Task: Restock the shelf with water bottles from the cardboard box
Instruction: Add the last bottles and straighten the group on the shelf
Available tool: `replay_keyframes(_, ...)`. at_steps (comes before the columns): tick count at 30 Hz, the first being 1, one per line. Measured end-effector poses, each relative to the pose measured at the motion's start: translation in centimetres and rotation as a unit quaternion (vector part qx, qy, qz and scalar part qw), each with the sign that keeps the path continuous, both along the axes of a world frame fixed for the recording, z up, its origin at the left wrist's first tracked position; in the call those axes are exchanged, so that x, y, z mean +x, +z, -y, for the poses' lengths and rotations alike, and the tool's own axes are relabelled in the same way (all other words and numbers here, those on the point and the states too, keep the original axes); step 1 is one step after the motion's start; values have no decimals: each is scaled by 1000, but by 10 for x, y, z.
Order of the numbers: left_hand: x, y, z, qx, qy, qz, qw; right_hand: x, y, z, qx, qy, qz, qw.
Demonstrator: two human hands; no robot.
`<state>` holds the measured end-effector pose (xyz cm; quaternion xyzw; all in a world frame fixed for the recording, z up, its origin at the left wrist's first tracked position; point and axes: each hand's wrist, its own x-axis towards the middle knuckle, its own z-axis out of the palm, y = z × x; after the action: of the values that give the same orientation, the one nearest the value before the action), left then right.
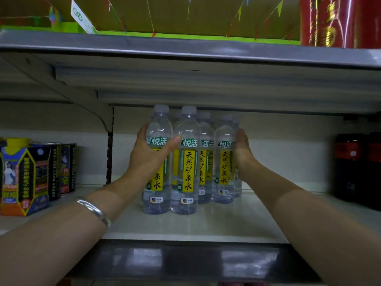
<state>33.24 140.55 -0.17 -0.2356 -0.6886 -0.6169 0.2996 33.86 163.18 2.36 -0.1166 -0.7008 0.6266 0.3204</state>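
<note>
The left hand (147, 155) is wrapping around the leftmost water bottle (157, 162), thumb lying across its label. The cluster of bottles (188, 162) is standing mid-shelf (237, 219), packed tight. The right hand (242, 147) is pressing flat against the far-right bottle (224, 159), palm open. This looks like squaring up the group; next comes fetching more, though the box is out of view.

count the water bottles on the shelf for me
4 clear at the front: far-left bottle under the left hand, next bottle, third bottle, rightmost bottle by the right hand. More stand partly hidden behind.
</note>
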Motion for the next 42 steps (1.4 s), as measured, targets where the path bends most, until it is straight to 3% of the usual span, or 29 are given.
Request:
replay_keyframes(5, -5, -4, -1, 5, 1, 4, 1000, -5, -4, -10, -39, 51, 14, 998)
replay_keyframes(11, -5, -2, -2, 1, 6, 0, 1000, -115, -22, -84, -25, 31, 37, 999)
replay_keyframes(14, -6, -2, -3, 18, -14, -4, 1000, -116, -27, -88, -52, 75, 24, 995)
replay_keyframes(16, -7, -2, -3, 49, -39, 3, 998, -69, -23, -54, -48, 91, 13, 995)
replay_keyframes(18, -12, 0, -2, 76, -54, 41, 995, 0, -8, -8, -16, 64, 9, 998)
replay_keyframes(20, -21, 2, 3, 123, -72, 95, 985, 28, -5, 6, -46, 54, 8, 997)
replay_keyframes(22, -26, 5, 7, 185, -90, 148, 967, 23, -9, -3, -98, 28, 20, 995)
replay_keyframes(26, -22, 6, 7, 224, -143, 230, 936, 17, -10, -9, -105, -26, 68, 992)
replay_keyframes(29, -23, 1, 10, 193, -191, 281, 920, 21, -12, -12, -80, 44, 111, 990)
replay_keyframes(33, -25, -7, 12, 120, -185, 296, 929, 22, -17, -5, -58, 72, 160, 983)
replay_keyframes(42, -37, -14, 18, 67, -197, 280, 937, 25, -20, -9, -70, 108, 107, 986)
